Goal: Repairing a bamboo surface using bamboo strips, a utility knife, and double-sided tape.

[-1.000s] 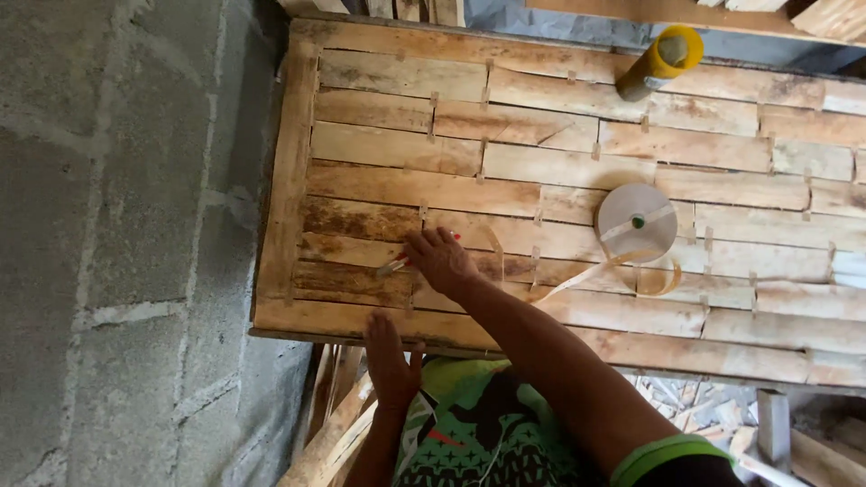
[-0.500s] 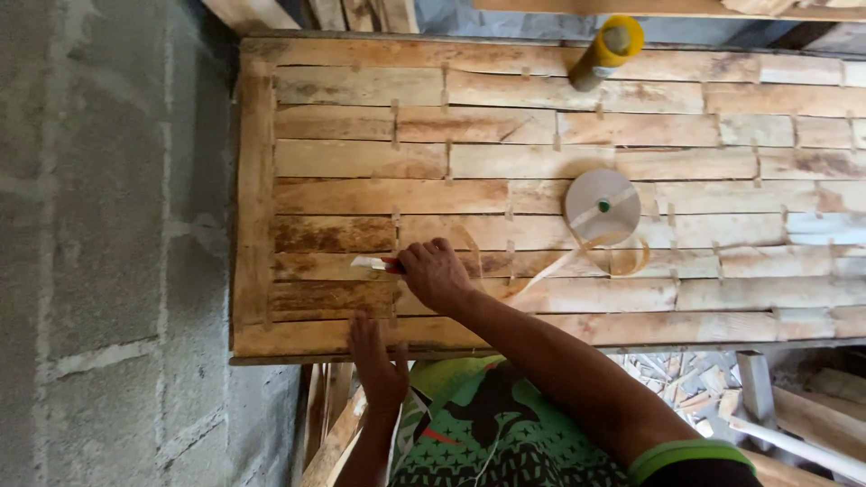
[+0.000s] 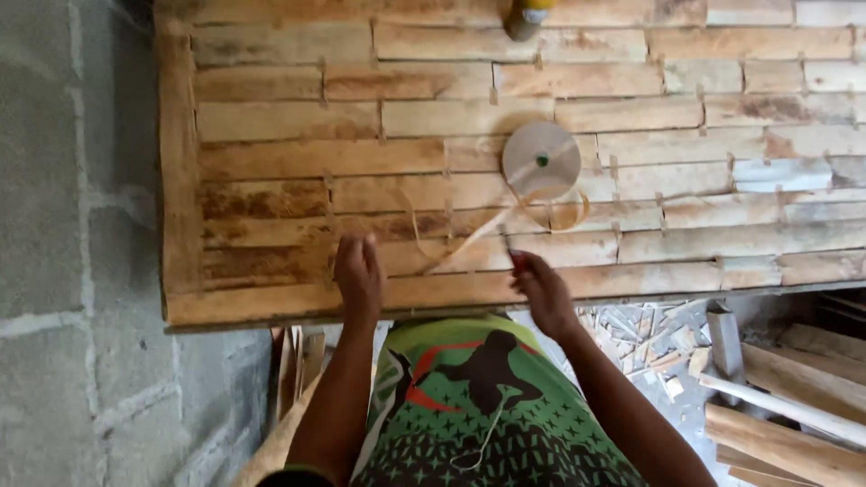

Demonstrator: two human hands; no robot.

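Note:
A flat panel of pale wooden slats (image 3: 271, 162) lies in front of me. On it rests a round roll of thin, light-coloured strip (image 3: 541, 160). A loose length of the strip (image 3: 469, 239) curls from the roll toward the near edge, between my hands. My left hand (image 3: 359, 275) lies flat on the slats by the near edge, fingers apart, just left of the strip's end. At the panel's edge my right hand (image 3: 544, 293) is closed around a small tool with a red part (image 3: 517, 261), close to the strip.
A yellow and dark object (image 3: 528, 13) stands at the panel's far edge. A grey block wall (image 3: 72, 225) runs along the left. Wood offcuts and planks (image 3: 776, 388) lie on the ground at lower right, with more sticks (image 3: 293, 361) under the panel.
My right hand has drawn back from the left-middle slats to the near edge on the right. My left hand has come up from below the edge onto the panel.

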